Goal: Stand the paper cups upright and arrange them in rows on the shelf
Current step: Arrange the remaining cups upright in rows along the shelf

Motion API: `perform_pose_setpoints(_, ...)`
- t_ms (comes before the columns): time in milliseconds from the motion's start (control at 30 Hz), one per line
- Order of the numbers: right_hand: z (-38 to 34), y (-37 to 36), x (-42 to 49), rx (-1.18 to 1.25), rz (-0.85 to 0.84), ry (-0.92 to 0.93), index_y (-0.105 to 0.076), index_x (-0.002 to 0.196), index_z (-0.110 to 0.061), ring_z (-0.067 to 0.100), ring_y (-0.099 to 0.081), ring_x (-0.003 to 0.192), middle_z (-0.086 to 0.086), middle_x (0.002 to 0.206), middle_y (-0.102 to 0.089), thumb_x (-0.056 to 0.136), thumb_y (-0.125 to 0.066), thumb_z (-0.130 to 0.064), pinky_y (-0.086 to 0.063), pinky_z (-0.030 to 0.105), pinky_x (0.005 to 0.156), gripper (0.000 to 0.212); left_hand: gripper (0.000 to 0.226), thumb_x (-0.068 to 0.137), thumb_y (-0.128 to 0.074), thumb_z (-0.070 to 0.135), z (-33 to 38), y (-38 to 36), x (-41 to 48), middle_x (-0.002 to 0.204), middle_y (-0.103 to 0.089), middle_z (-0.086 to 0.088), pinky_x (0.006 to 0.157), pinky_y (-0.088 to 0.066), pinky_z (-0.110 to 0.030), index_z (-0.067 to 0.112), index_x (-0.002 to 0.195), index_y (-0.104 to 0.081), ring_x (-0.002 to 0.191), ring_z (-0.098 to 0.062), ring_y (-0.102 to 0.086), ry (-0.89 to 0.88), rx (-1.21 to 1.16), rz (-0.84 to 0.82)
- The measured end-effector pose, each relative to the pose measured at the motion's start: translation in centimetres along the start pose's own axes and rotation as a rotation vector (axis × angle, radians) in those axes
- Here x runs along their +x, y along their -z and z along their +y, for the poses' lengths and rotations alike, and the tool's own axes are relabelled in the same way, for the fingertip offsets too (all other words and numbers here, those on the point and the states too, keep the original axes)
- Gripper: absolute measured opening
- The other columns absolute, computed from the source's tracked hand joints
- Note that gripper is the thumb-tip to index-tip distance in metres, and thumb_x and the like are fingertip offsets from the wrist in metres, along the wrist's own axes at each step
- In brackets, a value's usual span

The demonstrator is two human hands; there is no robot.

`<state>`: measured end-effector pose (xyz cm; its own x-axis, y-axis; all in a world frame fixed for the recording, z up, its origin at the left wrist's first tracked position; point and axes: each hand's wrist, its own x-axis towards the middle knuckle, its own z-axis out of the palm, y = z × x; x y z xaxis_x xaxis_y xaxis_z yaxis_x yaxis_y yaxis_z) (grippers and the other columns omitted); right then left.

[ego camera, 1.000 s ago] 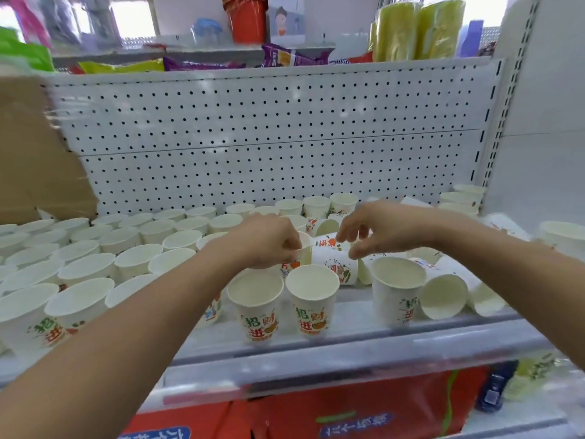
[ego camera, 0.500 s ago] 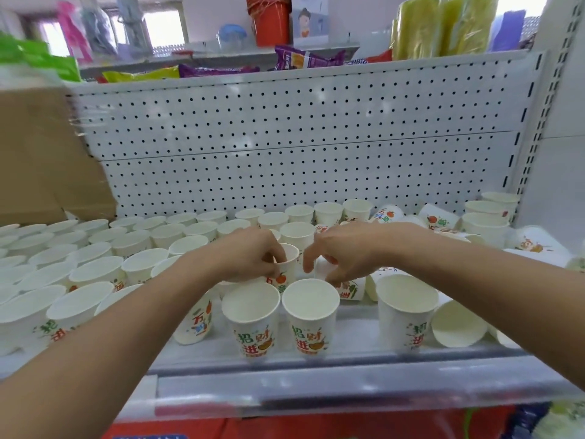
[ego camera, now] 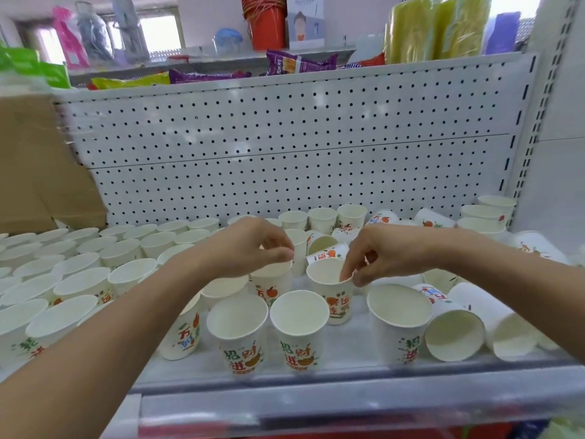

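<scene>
Cups on the left side of the shelf stand upright in neat rows, while on the right a few tipped cups lie on their sides near the front edge, with more jumbled back toward the pegboard. Left hand pinches the rim of the left cup mid-shelf, fingers curled down over it. Right hand pinches the rim of the right cup just beside it, thumb outside and a fingertip dipped inside the mouth, both cups upright.
</scene>
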<state>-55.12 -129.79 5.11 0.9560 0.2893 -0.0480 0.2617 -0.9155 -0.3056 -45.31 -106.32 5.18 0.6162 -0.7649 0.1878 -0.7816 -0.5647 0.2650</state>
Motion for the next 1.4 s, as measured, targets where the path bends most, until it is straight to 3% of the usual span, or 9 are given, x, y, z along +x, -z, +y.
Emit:
perform_pose_setpoints(133, 1.3, 2.5, -0.9, 0.097, 0.074, 0.008, -0.074, 0.097, -0.041, 0.009, -0.047, 0.059, -0.002, 0.067, -0.058, 0.084, -0.068, -0.011, -0.041, 0.025, 0.059, 0.033, 0.017, 0.092, -0.061, 0.033, 1.7, 0.1, 2.4, 0.095, -0.07, 0.013, 0.072, -0.044, -0.013, 0.025, 0.103, -0.072, 0.087, 0.001, -0.062, -0.022, 0.011, 0.08)
perform_pose_setpoints(267, 4.6, 4.7, -0.1, 0.012, 0.234, -0.063, -0.073, 0.097, -0.033, 0.015, -0.056, 0.066, -0.003, 0.075, -0.064, 0.085, -0.068, -0.012, -0.051, 0.034, 0.065, 0.024, 0.019, 0.092, -0.06, 0.037, 2.6, -0.7, 6.1, 0.098, -0.071, 0.014, 0.091, -0.046, -0.032, 0.029, 0.102, -0.073, 0.091, -0.004, -0.062, 0.014, 0.129, 0.131)
perform_pose_setpoints(433, 7.5, 4.5, 3.3, -0.168, 0.243, -0.098, -0.07, 0.109, -0.028, 0.006, -0.06, 0.09, -0.009, 0.1, -0.067, 0.086, -0.068, -0.013, -0.052, 0.022, 0.08, 0.027, 0.026, 0.085, -0.066, 0.048, 2.2, -2.9, 10.4, 0.095, -0.07, 0.015, 0.098, -0.032, -0.035, 0.031, 0.103, -0.07, 0.086, -0.006, -0.059, 0.061, 0.405, 0.077)
perform_pose_setpoints(567, 9.1, 3.8, 6.2, -0.283, 0.147, -0.098, -0.069, 0.113, -0.027, 0.012, -0.061, 0.096, -0.005, 0.109, -0.067, 0.086, -0.069, -0.013, -0.054, 0.033, 0.089, 0.03, 0.026, 0.08, -0.068, 0.048, 2.0, -4.5, 11.9, 0.091, -0.071, 0.011, 0.094, -0.031, -0.033, 0.029, 0.097, -0.071, 0.079, -0.009, -0.057, 0.086, 0.55, 0.108)
perform_pose_setpoints(733, 9.8, 3.2, 7.9, -0.429, 0.132, -0.032, -0.069, 0.11, -0.028, 0.008, -0.055, 0.082, -0.01, 0.099, -0.065, 0.088, -0.068, -0.023, -0.046, 0.017, 0.068, 0.023, 0.012, 0.082, -0.062, 0.032, 1.8, -4.8, 13.0, 0.078, -0.071, 0.006, 0.089, -0.031, -0.031, 0.024, 0.078, -0.071, 0.063, -0.013, -0.053, 0.073, 0.65, 0.161)
perform_pose_setpoints(867, 10.3, 3.1, 8.3, -0.449, 0.226, -0.025, -0.07, 0.105, -0.025, 0.011, -0.059, 0.083, -0.009, 0.099, -0.068, 0.09, -0.063, -0.024, -0.053, 0.025, 0.072, 0.016, 0.016, 0.086, -0.057, 0.026, 1.3, -3.7, 14.1, 0.078, -0.071, 0.005, 0.082, -0.025, -0.03, 0.024, 0.083, -0.073, 0.068, -0.014, -0.059, 0.127, 0.584, 0.277)
perform_pose_setpoints(1033, 11.6, 4.2, 8.9, -0.304, 0.369, -0.163, -0.071, 0.102, -0.024, 0.013, -0.063, 0.079, -0.007, 0.097, -0.069, 0.091, -0.059, -0.022, -0.054, 0.029, 0.066, 0.016, 0.014, 0.087, -0.06, 0.025, 0.1, -3.3, 15.4, 0.083, -0.072, 0.006, 0.101, -0.03, -0.039, 0.024, 0.087, -0.074, 0.076, -0.016, -0.062, 0.229, 0.458, 0.233)
perform_pose_setpoints(1200, 12.3, 4.7, 9.6, -0.058, 0.305, -0.295, -0.073, 0.099, -0.011, 0.02, -0.061, 0.057, -0.001, 0.077, -0.066, 0.087, -0.062, -0.011, -0.058, 0.038, 0.059, 0.017, 0.009, 0.085, -0.064, 0.029, -0.7, -4.1, 15.9, 0.089, -0.068, 0.01, 0.091, -0.03, -0.035, 0.027, 0.09, -0.071, 0.089, -0.018, -0.06, 0.235, 0.371, 0.135)
perform_pose_setpoints(1400, 12.4, 3.7, 9.8, -0.094, 0.259, -0.354, -0.072, 0.095, -0.016, 0.016, -0.067, 0.075, 0.0, 0.091, -0.07, 0.087, -0.065, -0.02, -0.056, 0.031, 0.067, 0.011, 0.014, 0.089, -0.06, 0.036, -0.5, -4.0, 15.5, 0.095, -0.07, 0.01, 0.095, -0.03, -0.035, 0.03, 0.097, -0.07, 0.091, -0.013, -0.06, 0.159, 0.339, 0.152)
